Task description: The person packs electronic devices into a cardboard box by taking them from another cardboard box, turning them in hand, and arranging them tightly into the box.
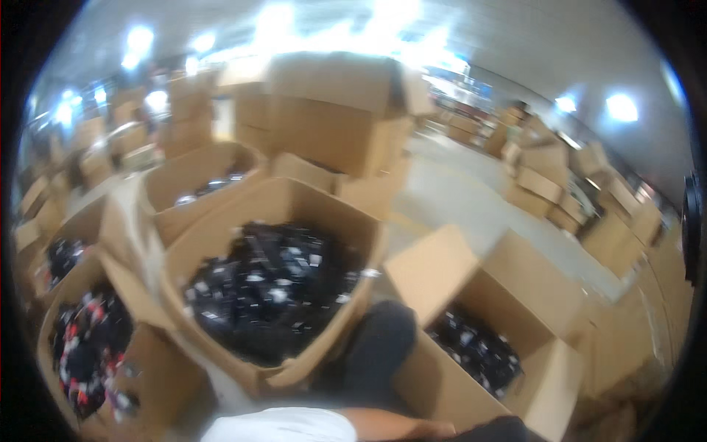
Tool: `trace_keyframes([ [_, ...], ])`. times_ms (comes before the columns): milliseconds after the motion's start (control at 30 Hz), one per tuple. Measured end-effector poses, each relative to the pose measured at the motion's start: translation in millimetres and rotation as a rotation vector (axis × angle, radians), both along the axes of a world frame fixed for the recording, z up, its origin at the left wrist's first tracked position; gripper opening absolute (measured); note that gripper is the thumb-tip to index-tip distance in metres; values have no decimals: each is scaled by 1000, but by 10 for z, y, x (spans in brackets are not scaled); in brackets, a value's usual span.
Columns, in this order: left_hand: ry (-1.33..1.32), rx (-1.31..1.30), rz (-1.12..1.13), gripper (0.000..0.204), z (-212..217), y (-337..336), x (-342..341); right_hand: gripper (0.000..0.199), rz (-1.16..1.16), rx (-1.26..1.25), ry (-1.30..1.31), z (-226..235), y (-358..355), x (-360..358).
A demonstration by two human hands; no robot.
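A bare forearm (387, 425) with a white sleeve (283, 426) crosses the lower edge toward the right; it looks like my left arm. Its end, my left hand (442, 429), is blurred beside a dark shape (497, 429), and the fingers do not show clearly. My right hand is out of view. Nearest to the arm is an open cardboard box (453, 372) with black, shiny small pieces (475, 350) inside. To its left stands a larger open carton (346, 335) holding a heap of similar black pieces (276, 283). Between them is a dark, rounded shape (383, 342), perhaps my trouser leg.
At the left, another open carton (166, 372) holds black, red and white pieces (88, 346). Behind the large carton stand more boxes, one very big (324, 125). A grey floor lane (464, 177) runs back on the right, with stacked cartons (545, 169) along it.
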State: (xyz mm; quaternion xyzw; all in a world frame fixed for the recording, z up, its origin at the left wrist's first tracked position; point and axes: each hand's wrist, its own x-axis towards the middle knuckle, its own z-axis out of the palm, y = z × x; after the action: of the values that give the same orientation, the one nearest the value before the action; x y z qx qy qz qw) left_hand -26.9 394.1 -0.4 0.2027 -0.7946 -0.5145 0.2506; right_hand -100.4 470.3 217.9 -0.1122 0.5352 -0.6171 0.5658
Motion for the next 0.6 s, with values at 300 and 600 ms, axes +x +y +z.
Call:
trace_keyframes([
  [300,-172,885,-140,24,1097,386,-21,27,-623,92,-20,-269,1378,-1015],
  [600,116,1086,-288,15,2104,228,-78,20,-536,-7,420,767,1250,-945],
])
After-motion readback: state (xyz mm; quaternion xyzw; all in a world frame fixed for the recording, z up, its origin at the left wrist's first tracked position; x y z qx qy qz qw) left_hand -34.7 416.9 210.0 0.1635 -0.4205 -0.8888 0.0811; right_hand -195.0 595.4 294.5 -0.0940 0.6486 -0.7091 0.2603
